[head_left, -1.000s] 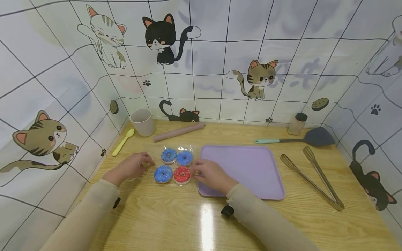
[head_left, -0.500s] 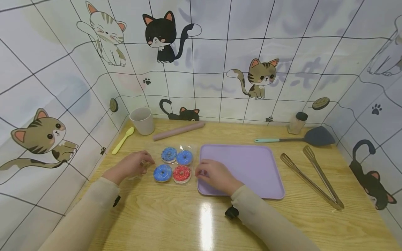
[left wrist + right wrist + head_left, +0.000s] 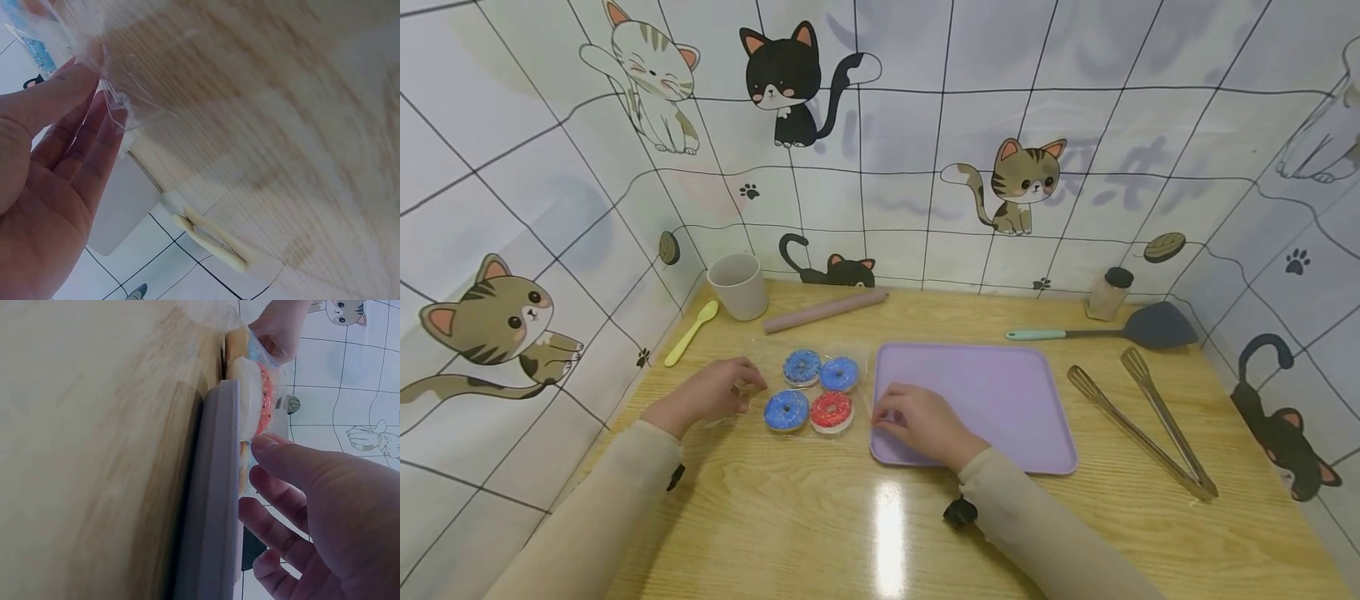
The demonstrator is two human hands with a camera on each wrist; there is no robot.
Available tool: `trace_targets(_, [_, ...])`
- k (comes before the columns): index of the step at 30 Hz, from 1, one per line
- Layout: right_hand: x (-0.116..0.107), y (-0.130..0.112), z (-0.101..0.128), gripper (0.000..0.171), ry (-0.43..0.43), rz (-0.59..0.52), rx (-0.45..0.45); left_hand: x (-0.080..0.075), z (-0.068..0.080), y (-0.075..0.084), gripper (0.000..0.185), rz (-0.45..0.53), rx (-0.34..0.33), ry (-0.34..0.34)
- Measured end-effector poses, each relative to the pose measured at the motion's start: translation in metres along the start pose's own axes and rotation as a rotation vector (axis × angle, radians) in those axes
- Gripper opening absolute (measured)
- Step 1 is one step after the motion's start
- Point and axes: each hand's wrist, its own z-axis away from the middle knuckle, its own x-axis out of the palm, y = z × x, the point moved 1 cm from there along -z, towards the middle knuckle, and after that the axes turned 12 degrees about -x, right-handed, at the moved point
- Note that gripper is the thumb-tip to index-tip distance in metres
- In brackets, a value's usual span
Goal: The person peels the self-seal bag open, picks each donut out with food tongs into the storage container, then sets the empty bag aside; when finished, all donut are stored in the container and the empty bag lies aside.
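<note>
Three blue toy donuts and a red toy donut lie together in or on clear plastic left of the tray; which of the two, I cannot tell. My left hand pinches the edge of the clear plastic bag between thumb and fingers, beside the donuts. My right hand hovers over the left rim of the purple tray. Its fingers are loosely bent and hold nothing in the right wrist view, with the red donut beyond the thumb tip.
Behind the donuts are a grey cup, a yellow spoon and a mauve rolling pin. Metal tongs, a spatula and a black-capped jar stand or lie on the right. Cat-patterned walls enclose the table.
My right hand has drawn away from the red donut, rightward to the tray's left rim. My left hand stays at the plastic with little movement.
</note>
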Motion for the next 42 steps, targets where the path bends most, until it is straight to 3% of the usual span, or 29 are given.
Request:
trace_targets(4, [-0.002,0.0,0.0,0.006,0.023,-0.089,0.04,-0.002,0.0,0.002,0.041,-0.007,0.002,0.002])
trace_targets(10, [-0.003,0.003,-0.003,0.018,0.089,-0.377,0.146,-0.004,0.002,0.006,0.041,-0.021,0.012,0.007])
trace_targets(13, [-0.005,0.005,-0.006,0.022,0.139,-0.451,0.179,-0.005,0.002,0.006,0.041,-0.022,0.009,0.01])
trace_targets(16, [-0.007,0.006,-0.012,0.022,0.152,-0.395,0.167,-0.005,0.002,0.007,0.041,-0.022,0.005,0.011])
trace_targets(20, [-0.006,0.008,-0.021,0.025,0.101,-0.274,0.138,-0.004,0.001,0.005,0.041,-0.024,0.0,0.01])
trace_targets(28, [0.004,0.015,-0.039,0.03,0.055,-0.248,0.081,-0.002,0.003,0.001,0.04,-0.021,-0.008,0.01])
trace_targets(35, [0.005,0.017,-0.049,0.018,0.003,-0.175,0.093,-0.002,0.005,0.0,0.038,-0.009,-0.001,0.008])
trace_targets(42, [0.004,0.02,-0.045,0.004,-0.011,-0.136,0.12,0.002,0.002,0.001,0.037,0.007,0.009,0.005])
